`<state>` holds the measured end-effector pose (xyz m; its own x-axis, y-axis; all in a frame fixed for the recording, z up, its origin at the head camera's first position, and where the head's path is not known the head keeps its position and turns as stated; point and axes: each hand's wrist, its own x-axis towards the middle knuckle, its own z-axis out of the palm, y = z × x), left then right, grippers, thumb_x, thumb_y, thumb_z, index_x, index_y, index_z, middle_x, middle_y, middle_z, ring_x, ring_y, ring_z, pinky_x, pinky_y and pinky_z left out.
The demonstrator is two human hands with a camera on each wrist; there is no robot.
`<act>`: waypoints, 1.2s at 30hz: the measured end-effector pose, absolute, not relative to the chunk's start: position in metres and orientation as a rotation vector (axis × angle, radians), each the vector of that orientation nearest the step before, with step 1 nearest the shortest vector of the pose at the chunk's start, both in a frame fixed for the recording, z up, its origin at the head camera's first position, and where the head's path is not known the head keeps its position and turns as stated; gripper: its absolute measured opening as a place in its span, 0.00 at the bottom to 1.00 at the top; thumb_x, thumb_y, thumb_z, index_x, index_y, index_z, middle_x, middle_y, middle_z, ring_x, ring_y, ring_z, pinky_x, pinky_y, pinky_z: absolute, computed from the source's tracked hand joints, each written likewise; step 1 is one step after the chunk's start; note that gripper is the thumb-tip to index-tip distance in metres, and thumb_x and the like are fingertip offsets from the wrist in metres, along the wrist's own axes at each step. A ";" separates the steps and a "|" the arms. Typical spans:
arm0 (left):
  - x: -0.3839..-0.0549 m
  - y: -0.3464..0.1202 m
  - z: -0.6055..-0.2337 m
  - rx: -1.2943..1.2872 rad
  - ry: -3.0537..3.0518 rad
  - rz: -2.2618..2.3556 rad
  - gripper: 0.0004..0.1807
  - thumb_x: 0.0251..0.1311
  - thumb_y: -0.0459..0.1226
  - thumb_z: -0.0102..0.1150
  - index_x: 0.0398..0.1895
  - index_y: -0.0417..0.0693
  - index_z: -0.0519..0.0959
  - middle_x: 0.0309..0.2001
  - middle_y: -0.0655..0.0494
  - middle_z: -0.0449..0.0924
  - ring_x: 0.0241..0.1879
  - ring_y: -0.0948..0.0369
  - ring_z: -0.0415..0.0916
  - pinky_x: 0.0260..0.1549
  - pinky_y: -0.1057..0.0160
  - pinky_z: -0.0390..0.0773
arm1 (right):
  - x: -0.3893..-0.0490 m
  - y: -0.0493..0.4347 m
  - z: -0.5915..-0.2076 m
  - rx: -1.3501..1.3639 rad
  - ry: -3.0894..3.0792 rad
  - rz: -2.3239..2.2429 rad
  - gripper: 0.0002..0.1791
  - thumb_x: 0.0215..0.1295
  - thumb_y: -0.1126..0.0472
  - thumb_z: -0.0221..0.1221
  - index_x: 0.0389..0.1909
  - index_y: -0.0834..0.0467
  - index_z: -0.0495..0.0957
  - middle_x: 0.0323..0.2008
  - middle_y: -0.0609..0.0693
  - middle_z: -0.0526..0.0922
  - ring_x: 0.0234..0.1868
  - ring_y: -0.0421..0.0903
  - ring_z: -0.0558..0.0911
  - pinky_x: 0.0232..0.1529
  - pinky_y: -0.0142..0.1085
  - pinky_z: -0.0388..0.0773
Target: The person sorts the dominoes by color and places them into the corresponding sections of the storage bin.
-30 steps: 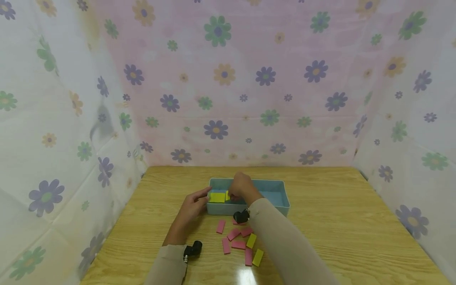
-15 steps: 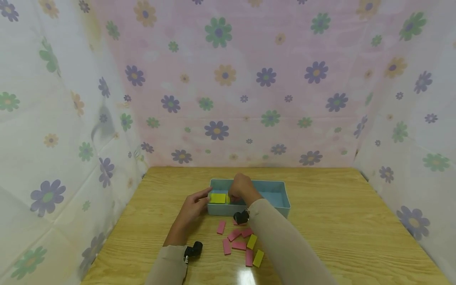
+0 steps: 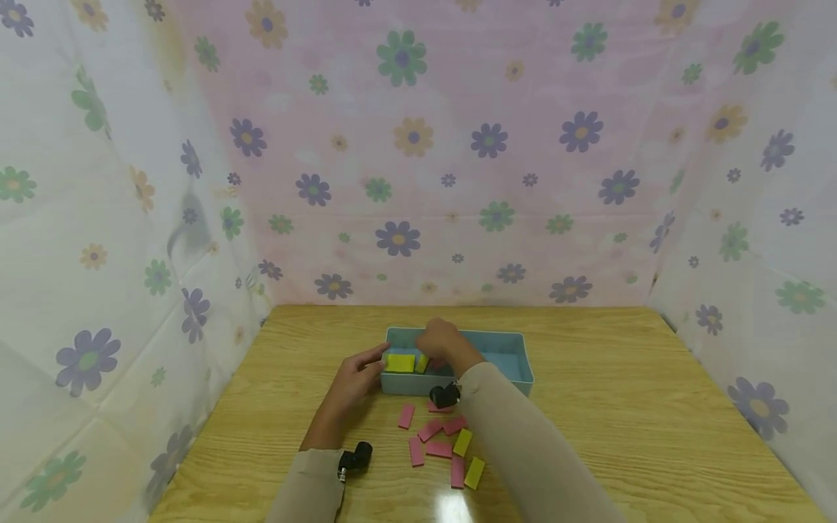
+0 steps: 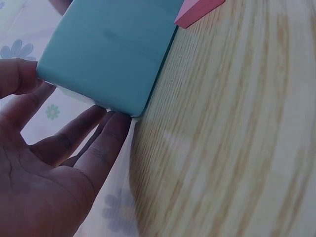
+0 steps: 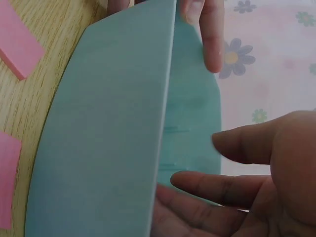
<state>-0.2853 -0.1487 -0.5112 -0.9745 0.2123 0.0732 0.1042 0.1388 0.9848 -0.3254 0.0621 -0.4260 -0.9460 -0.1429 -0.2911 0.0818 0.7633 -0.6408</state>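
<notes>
A light blue plastic bin (image 3: 408, 385) stands on the table. My left hand (image 3: 353, 378) touches its left end with straight, spread fingers; in the left wrist view the fingertips (image 4: 118, 123) press the end wall and the thumb is at a corner. My right hand (image 3: 447, 343) reaches inside the bin over the front wall. The right wrist view shows thumb and index finger apart with nothing between them. Yellow rectangular blocks (image 3: 400, 363) lie flat at the bin's left end. Beside them, close to my right fingers, one more yellow block (image 3: 422, 363) sits at a slant.
Several pink rectangular blocks (image 3: 430, 430) lie scattered on the wooden table (image 3: 601, 407) in front of the bin. Two yellow blocks (image 3: 462, 442) lie among them, near my right sleeve (image 3: 523, 443). Flowered cloth (image 3: 418, 181) hangs behind and at both sides.
My right fingers have let go of the slanted yellow block and shifted slightly back and up from it, so more of it shows. The left hand stays at the bin's end.
</notes>
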 end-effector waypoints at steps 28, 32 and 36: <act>-0.285 -0.149 -0.512 0.321 2.389 1.926 0.23 0.76 0.33 0.52 0.71 0.52 0.76 0.73 0.43 0.72 0.72 0.43 0.69 0.63 0.46 0.79 | -0.321 0.056 -0.438 -0.004 2.403 -1.207 0.49 0.76 0.26 0.40 0.80 0.60 0.58 0.78 0.62 0.61 0.57 0.63 0.82 0.52 0.54 0.84; -0.286 -0.149 -0.513 0.330 2.387 1.932 0.23 0.76 0.33 0.52 0.72 0.51 0.76 0.73 0.43 0.71 0.72 0.43 0.69 0.63 0.46 0.79 | -0.321 0.055 -0.439 -0.012 2.398 -1.218 0.48 0.76 0.27 0.40 0.80 0.61 0.58 0.78 0.62 0.61 0.56 0.63 0.83 0.53 0.55 0.84; -0.286 -0.149 -0.512 0.327 2.378 1.938 0.23 0.76 0.33 0.52 0.72 0.52 0.76 0.73 0.43 0.71 0.72 0.43 0.68 0.63 0.45 0.79 | -0.321 0.054 -0.439 -0.009 2.396 -1.222 0.46 0.77 0.29 0.40 0.80 0.61 0.59 0.78 0.62 0.61 0.56 0.63 0.83 0.53 0.56 0.84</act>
